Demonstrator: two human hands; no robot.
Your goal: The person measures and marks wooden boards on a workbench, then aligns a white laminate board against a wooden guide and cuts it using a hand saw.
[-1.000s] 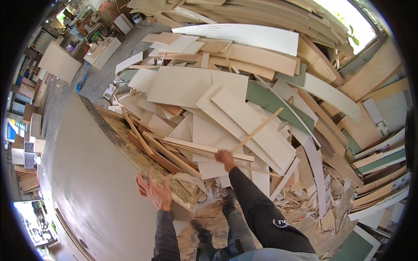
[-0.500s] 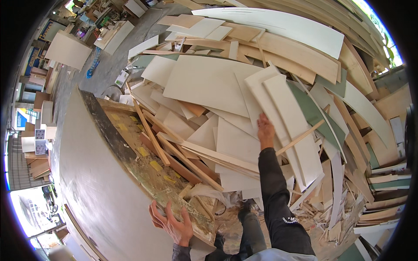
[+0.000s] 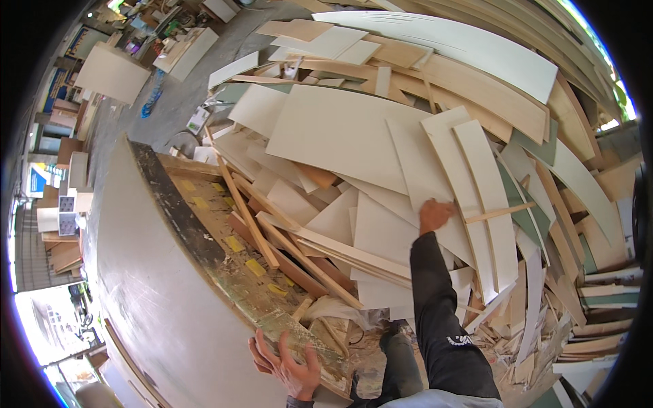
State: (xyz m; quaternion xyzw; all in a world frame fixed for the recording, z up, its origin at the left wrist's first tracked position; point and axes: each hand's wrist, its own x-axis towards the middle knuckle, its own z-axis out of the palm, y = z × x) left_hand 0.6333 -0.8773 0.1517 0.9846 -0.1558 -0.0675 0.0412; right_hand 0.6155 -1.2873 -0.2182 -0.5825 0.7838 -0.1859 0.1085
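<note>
My left hand (image 3: pixel 292 366) is at the near edge of a large white tabletop (image 3: pixel 146 272), fingers spread, holding nothing visible. My right hand (image 3: pixel 435 216) reaches out over a heap of cut boards. Its fingers are curled and closed, with the tips beside the left edge of a long white board (image 3: pixel 459 183). What they hold, if anything, is hidden. A second narrow white board (image 3: pixel 484 183) overlaps the first, and a thin wooden stick (image 3: pixel 503 212) lies across both. Under the hand is a pale pointed panel (image 3: pixel 415 160), next to a wide cream panel (image 3: pixel 333 129).
Wooden strips (image 3: pixel 248 211) lean over a dirty ledge (image 3: pixel 204 211) along the tabletop. Green board (image 3: pixel 517 190) shows behind the narrow boards. Scraps and splinters (image 3: pixel 500 333) litter the floor at right. A loose panel (image 3: pixel 112 71) stands at the far left.
The long white boards and the stick have shifted right across the heap. My right hand has gone from stretched fingers to curled ones. The view has also shifted slightly.
</note>
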